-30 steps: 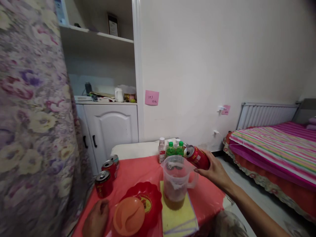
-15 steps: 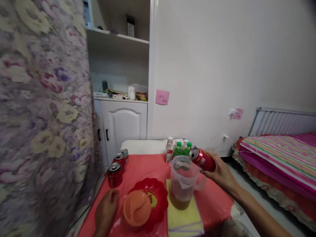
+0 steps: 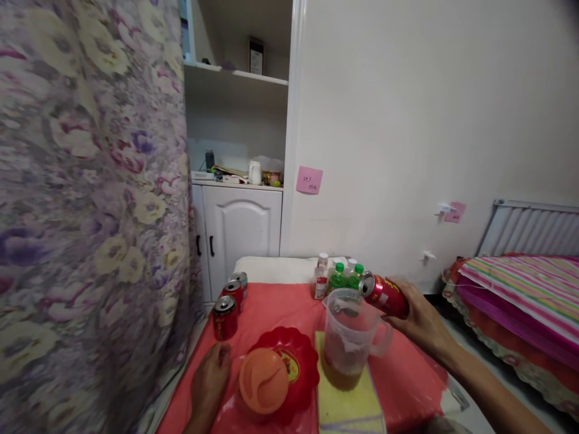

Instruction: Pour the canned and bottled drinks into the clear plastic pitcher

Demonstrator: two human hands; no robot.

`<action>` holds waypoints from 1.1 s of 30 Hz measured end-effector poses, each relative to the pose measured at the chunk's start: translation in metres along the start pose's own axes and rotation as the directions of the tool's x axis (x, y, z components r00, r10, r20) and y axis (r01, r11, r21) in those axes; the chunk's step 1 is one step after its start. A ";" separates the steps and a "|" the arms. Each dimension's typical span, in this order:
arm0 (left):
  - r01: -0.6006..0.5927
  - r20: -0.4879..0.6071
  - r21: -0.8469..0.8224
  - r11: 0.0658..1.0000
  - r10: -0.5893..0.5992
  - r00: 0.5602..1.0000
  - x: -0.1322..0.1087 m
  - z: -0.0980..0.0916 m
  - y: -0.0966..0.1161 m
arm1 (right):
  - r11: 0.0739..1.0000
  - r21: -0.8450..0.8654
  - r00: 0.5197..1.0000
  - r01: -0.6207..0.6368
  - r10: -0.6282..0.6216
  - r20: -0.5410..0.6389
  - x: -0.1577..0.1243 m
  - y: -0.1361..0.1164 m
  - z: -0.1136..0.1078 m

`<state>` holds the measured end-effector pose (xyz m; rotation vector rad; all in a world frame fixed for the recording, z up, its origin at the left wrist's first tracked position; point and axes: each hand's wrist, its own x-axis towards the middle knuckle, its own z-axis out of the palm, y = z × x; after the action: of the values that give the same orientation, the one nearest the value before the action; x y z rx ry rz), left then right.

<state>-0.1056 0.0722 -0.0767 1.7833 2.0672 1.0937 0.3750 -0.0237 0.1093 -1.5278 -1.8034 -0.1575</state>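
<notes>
One can point(image 3: 384, 296) gripped tilted in my right hand point(image 3: 423, 325), mouth over jug point(image 3: 349, 343) rim, right side | left hand point(image 3: 210, 383) empty, resting near on cloth point(image 3: 280, 304) | risk: steeper tilt could splash past rim.

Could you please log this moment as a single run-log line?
right hand: tilts red drink can over clear plastic jug | left hand: rests on red tablecloth | jug: amber liquid at bottom
</notes>
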 end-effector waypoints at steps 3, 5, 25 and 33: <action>0.005 0.005 0.000 1.000 -0.005 1.000 0.000 -0.002 0.001 | 0.999 0.000 0.999 0.034 -0.034 0.005 0.002 0.000 0.000; 0.012 0.002 -0.001 1.000 -0.012 1.000 0.000 -0.003 0.001 | 0.999 -0.006 0.999 0.048 -0.048 0.000 0.004 0.001 0.000; 0.047 0.007 -0.011 0.999 -0.047 0.999 0.001 -0.006 0.004 | 0.998 -0.029 0.998 0.056 -0.056 -0.004 0.014 -0.002 -0.005; 0.040 0.026 -0.006 0.999 -0.040 0.999 0.002 -0.006 0.005 | 0.996 -0.041 0.997 0.079 -0.079 0.013 0.019 0.001 -0.005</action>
<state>-0.1051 0.0714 -0.0687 1.7359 2.0732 1.0597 0.3781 -0.0109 0.1241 -1.4895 -1.8818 -0.2263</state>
